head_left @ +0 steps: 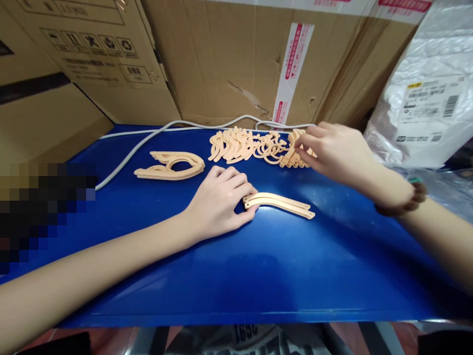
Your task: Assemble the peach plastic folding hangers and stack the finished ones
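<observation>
My left hand (220,202) rests on the blue table (258,276), its fingers curled and its thumb and fingertips pinching the left end of a pair of peach plastic hanger arms (281,204) that lie flat. My right hand (334,150) reaches to the far side and pinches at the right end of a pile of peach plastic hook pieces (254,146). What its fingertips grip within the pile is too small to name. A dark bead bracelet (402,203) sits on my right wrist.
Two folded peach hangers (170,166) lie stacked at the left middle. A white cable (148,140) runs along the table's back edge. Cardboard boxes (229,54) stand behind the table. A white plastic parcel bag (424,88) leans at the right.
</observation>
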Demonstrator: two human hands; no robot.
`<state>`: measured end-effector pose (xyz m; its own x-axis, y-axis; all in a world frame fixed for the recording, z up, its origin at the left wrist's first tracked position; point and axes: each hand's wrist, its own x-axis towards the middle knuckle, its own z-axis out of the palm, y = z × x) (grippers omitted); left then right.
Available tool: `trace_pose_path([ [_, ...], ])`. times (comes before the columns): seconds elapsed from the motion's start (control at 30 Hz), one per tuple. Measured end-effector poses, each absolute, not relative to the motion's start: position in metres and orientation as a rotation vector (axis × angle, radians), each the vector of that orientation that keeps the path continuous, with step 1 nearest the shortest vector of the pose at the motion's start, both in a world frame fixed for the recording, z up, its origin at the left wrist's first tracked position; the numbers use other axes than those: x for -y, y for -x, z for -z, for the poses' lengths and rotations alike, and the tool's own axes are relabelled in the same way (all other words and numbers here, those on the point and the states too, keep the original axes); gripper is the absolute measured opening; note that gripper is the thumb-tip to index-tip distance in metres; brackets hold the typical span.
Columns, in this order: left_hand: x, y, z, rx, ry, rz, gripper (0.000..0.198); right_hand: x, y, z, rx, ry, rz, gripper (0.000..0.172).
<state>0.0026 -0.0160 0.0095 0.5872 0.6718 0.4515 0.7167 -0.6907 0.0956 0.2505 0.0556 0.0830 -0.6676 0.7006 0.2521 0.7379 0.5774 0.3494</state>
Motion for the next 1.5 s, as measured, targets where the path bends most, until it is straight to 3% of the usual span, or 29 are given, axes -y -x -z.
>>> trace_pose_path([
  [0.07,0.016,-0.003,-0.010,1.214,2.719,0.711,0.021,-0.075,-0.249,-0.090,2.751,1.239,0.725,0.035],
  [0.23,0.016,-0.002,-0.010,1.245,2.737,0.690,0.023,-0.119,-0.237,-0.091,2.876,1.093,0.556,0.017],
  [0.4,0.015,-0.001,-0.012,1.229,2.864,0.688,0.030,-0.146,-0.223,-0.078,2.957,0.949,0.695,0.022],
  [0.57,0.014,-0.001,-0.011,1.173,2.995,0.711,0.015,-0.161,-0.218,-0.068,3.017,0.758,0.776,0.027],
  [0.8,0.011,-0.004,-0.010,1.154,3.013,0.662,0.010,-0.160,-0.217,-0.073,3.079,0.724,0.995,0.030],
  [1.07,0.015,-0.010,-0.016,1.166,2.929,0.512,0.014,-0.152,-0.233,-0.089,2.972,0.855,0.649,0.027],
  [1.27,0.019,-0.012,-0.019,1.175,2.885,0.394,0.017,-0.119,-0.236,-0.110,2.860,0.939,0.865,0.030],
  [1.37,0.019,-0.013,-0.019,1.156,2.850,0.363,0.019,-0.094,-0.233,-0.110,2.716,1.032,0.695,0.030],
  [1.5,0.019,-0.013,-0.017,1.152,2.857,0.385,0.018,-0.062,-0.227,-0.089,2.447,1.141,-0.073,0.020],
])
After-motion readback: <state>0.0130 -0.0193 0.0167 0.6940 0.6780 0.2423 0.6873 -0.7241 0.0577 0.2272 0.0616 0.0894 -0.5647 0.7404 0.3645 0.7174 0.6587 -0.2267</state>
